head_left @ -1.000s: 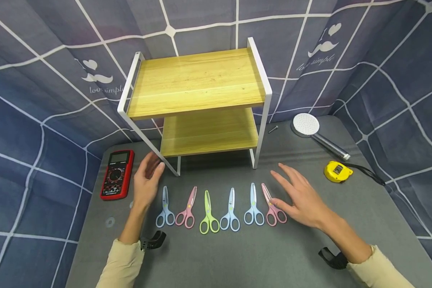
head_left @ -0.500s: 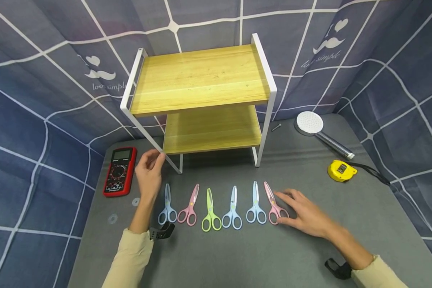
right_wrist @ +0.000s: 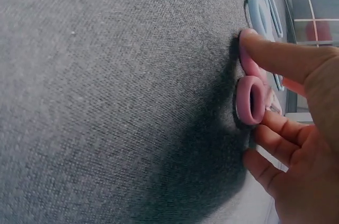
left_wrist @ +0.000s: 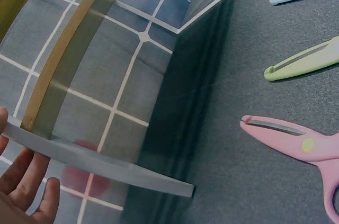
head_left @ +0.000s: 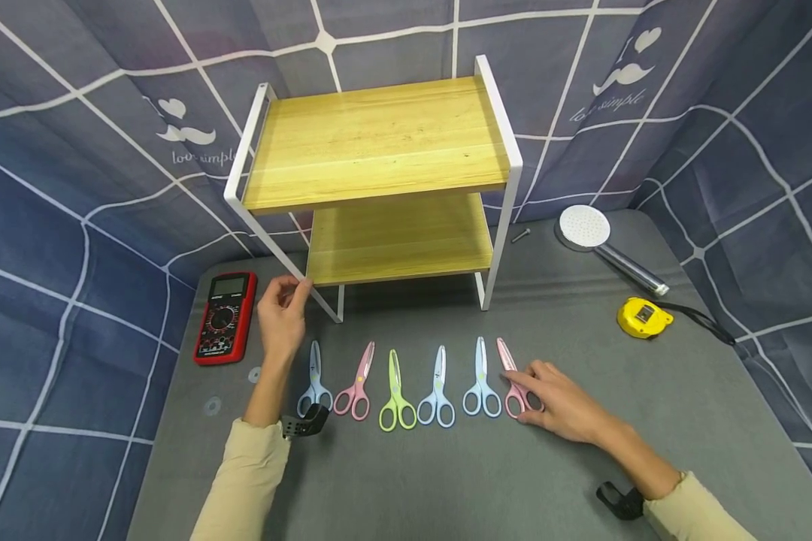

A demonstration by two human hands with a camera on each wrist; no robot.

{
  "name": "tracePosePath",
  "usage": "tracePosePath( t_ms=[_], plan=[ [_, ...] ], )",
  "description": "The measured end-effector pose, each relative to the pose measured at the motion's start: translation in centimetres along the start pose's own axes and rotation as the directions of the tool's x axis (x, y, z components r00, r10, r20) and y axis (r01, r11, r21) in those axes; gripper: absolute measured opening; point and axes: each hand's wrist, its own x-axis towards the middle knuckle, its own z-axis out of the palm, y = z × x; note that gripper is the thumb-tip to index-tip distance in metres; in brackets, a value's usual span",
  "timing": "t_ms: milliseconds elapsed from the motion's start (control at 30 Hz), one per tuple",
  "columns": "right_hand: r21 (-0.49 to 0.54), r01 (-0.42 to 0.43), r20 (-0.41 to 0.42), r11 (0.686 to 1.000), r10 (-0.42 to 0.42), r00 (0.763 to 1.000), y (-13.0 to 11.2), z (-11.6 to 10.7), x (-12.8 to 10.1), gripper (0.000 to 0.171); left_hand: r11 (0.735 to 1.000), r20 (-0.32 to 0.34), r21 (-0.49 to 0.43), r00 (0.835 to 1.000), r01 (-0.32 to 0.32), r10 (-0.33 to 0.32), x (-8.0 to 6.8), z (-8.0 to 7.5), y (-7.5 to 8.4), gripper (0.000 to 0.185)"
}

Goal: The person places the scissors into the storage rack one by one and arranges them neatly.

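Grey mat (head_left: 582, 466): pink scissors (head_left: 512, 379) half-covered.

A dark blue cloth backdrop (head_left: 74, 150) with a white grid and moustache prints closes in a grey felt table (head_left: 487, 481), where a two-tier wooden shelf (head_left: 379, 143) with a white frame stands.
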Motion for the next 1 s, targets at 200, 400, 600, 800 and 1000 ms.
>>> tracePosePath(
  t_ms=[200,400,600,800,1000],
  plan=[
    [-0.034,0.039,0.036,0.999,-0.038,0.999,-0.4,0.0,0.1,0.054,0.999,0.014,0.042,1.000,0.019,-0.020,0.1,-0.3,-0.1,0.024],
    [0.010,0.066,0.022,0.998,-0.066,0.998,-0.1,0.3,0.0,0.048,0.999,0.011,0.022,0.999,0.036,-0.036,0.2,-0.4,-0.3,0.025],
    [0.034,0.093,-0.011,0.995,-0.092,0.996,0.2,0.5,-0.1,0.046,0.999,0.004,-0.029,1.000,0.017,-0.017,0.3,-0.2,-0.6,0.022],
    [0.027,0.036,-0.010,0.999,-0.036,0.999,0.2,0.6,-0.7,0.046,0.994,0.027,-0.109,1.000,-0.008,0.011,0.1,0.0,-1.1,0.022],
    [0.005,0.036,-0.098,0.999,-0.035,0.995,-0.6,-0.2,-1.1,0.047,0.988,0.029,-0.151,0.999,-0.032,0.037,-0.5,-0.2,1.2,0.020]
  ],
)
